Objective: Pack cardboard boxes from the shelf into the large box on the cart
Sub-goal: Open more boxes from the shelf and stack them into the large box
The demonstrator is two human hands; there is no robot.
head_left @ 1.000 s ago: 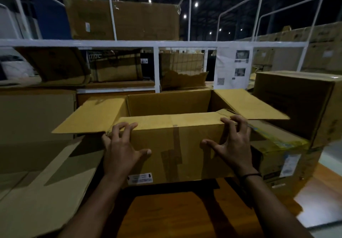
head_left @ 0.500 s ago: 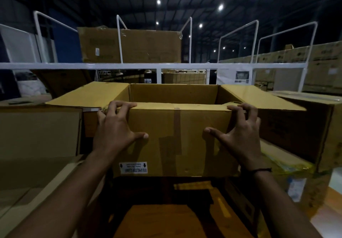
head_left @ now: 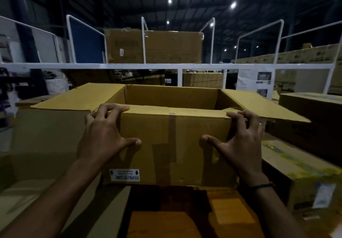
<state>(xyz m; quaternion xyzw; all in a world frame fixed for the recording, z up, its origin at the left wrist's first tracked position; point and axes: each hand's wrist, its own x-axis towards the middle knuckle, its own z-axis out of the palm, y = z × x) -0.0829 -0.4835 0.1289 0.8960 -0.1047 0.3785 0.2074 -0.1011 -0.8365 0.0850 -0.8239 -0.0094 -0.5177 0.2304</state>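
label first: the open cardboard box [head_left: 172,145] has a white sticker [head_left: 124,175] low on the left of its front face, upside down to you, with two black arrows. its big line starts "fx10"; the rest is too small for me to call. a brown tape strip [head_left: 172,126] runs down the middle of that face. your left hand [head_left: 103,136] is on the near left top corner, fingers curled over the rim, thumb spread flat on the front face. your right hand [head_left: 240,141] mirrors it on the near right corner, with a black band [head_left: 262,186] on the wrist. so the box sits directly between your hands, gripped by both, side flaps folded out left and right. its bottom edge is over an orange-brown wooden surface [head_left: 166,219]; can't tell if it touches. behind it is the white rack rail [head_left: 166,66], with a big closed carton [head_left: 166,47] on the level above, its small white tag unreadable. printed sheets [head_left: 259,82] hang on the rack at right, unreadable. a carton with yellow tape [head_left: 303,178] lies just right of your right wrist.
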